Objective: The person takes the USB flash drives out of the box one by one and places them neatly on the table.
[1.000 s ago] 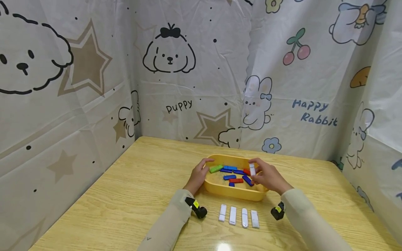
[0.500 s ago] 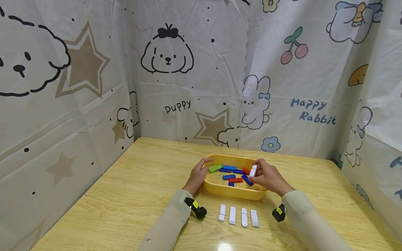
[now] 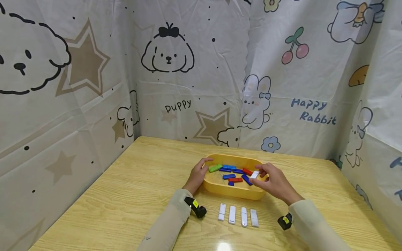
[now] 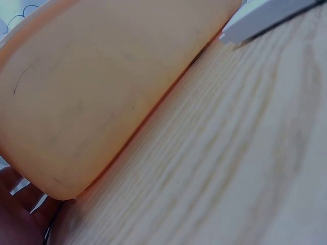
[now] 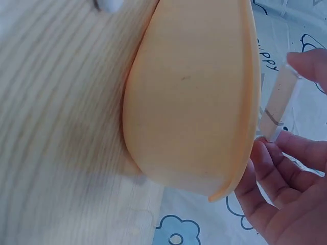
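Note:
My left hand (image 3: 196, 177) grips the left end of a yellow plastic tray (image 3: 232, 191); its fingers (image 4: 31, 196) show at the tray's end in the left wrist view. Above the tray's right end, my right hand (image 3: 277, 182) pinches a white USB stick (image 5: 278, 102) between thumb and fingertips, tilted, with a seam across it. Inside the tray lie several coloured sticks: a green one (image 3: 215, 168) at the left, a red one (image 3: 235, 180) near the middle, and blue ones, such as the blue stick (image 3: 229, 177).
Before the tray, several white sticks stand in a row on the wooden table (image 3: 125, 195), from the leftmost white stick (image 3: 222, 212) to the rightmost white stick (image 3: 254, 218). A printed cloth (image 3: 188, 87) hangs behind and at both sides.
The right hand has moved slightly right and lower, tilting the white USB stick from nearly upright to more slanted. My left hand has kept its grip on the tray.

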Available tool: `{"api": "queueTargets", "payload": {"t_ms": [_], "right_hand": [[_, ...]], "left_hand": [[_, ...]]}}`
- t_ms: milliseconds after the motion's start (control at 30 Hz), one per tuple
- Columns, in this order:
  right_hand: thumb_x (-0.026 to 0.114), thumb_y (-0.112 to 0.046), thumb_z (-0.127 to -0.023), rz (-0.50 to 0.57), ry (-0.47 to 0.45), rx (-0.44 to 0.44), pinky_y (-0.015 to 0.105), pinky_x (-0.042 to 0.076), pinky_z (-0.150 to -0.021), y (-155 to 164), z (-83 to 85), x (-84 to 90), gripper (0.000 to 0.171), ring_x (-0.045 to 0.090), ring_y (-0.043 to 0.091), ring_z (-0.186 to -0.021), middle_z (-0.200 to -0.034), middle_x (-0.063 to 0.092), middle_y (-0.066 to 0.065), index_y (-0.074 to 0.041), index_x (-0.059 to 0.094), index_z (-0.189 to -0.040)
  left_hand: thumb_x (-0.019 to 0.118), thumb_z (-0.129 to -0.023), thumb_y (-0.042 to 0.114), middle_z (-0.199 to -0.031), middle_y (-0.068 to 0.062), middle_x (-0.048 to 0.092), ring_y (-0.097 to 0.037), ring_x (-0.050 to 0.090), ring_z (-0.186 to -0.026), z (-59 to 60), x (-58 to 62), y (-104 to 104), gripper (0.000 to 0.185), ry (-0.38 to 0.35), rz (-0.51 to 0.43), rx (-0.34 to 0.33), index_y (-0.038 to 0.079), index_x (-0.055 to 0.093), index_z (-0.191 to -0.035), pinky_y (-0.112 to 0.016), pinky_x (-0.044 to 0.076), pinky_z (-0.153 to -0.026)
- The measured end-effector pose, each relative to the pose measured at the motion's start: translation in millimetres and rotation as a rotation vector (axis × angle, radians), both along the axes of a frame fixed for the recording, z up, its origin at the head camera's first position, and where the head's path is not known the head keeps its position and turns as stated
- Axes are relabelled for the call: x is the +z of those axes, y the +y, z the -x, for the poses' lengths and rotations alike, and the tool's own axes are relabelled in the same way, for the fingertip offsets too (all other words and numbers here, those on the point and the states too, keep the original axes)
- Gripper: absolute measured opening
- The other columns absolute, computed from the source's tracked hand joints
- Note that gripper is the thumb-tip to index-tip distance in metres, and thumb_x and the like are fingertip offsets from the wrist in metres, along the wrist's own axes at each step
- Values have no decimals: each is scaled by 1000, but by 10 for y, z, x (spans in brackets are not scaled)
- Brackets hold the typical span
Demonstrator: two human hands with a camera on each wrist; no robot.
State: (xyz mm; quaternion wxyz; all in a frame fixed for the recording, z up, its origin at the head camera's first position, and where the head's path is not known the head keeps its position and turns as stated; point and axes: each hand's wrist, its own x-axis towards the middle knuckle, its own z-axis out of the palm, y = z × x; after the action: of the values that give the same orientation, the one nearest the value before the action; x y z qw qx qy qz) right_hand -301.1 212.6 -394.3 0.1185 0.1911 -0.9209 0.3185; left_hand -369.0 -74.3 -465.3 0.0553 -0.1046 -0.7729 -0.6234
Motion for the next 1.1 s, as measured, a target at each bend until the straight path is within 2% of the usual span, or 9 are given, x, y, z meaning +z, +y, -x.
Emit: {"api": "queueTargets", "payload": {"t_ms": [267,433,600,767,867,900,933,1100], "right_hand": [[77,-28,-81,13,122,25,28,51,-70,61,-153,-25,42,53,20,-84,-91,57,-1,-6,63,-115],[78,-26,-81,31,167,84,30,52,-73,103,-240,-15,37,55,19,-83,-92,58,-6,-10,62,-110],[79,-21,-79,39,189,153,30,52,-74,130,-328,-35,33,57,15,-83,-93,60,-11,-17,62,-107],[81,-23,-77,35,133,174,30,52,-74,142,-424,-72,34,59,16,-84,-96,61,-15,-22,62,-106],[82,-28,-77,28,68,150,32,52,-75,163,-471,-97,37,59,18,-86,-97,62,-15,-22,62,-107],[81,-30,-77,24,46,139,33,52,-75,175,-483,-107,37,59,18,-87,-97,61,-15,-22,62,-107],[81,-32,-77,19,25,133,34,52,-75,187,-495,-114,37,59,19,-88,-97,61,-14,-21,62,-107],[77,-43,-78,-32,-60,152,32,51,-75,261,-546,-139,34,57,19,-88,-96,61,-16,-24,63,-103]], "left_hand": [[39,-95,12,-147,-9,43,-27,40,-131,18,11,5,37,10,7,-10,16,58,-126,-46,41,-99],[40,-94,14,-146,-9,44,-26,45,-121,19,30,0,38,2,15,-3,18,59,-126,-38,48,-86],[39,-95,15,-146,-8,44,-25,47,-116,17,39,-2,38,-4,17,-3,18,58,-127,-33,49,-77],[39,-95,14,-147,-8,43,-26,47,-120,15,37,1,39,-1,22,-5,17,56,-129,-37,50,-78],[39,-96,13,-148,-10,41,-28,44,-125,18,26,-3,39,-1,6,-19,15,55,-131,-43,50,-85],[38,-96,12,-148,-12,41,-29,43,-126,-31,76,-2,39,-2,4,-22,12,54,-132,-45,48,-88],[38,-96,12,-148,-12,41,-29,43,-127,-29,69,-3,39,0,3,-24,12,54,-132,-46,47,-90],[39,-96,11,-146,-10,43,-29,45,-124,-32,51,-1,38,5,24,-9,14,56,-129,-44,47,-90]]}}
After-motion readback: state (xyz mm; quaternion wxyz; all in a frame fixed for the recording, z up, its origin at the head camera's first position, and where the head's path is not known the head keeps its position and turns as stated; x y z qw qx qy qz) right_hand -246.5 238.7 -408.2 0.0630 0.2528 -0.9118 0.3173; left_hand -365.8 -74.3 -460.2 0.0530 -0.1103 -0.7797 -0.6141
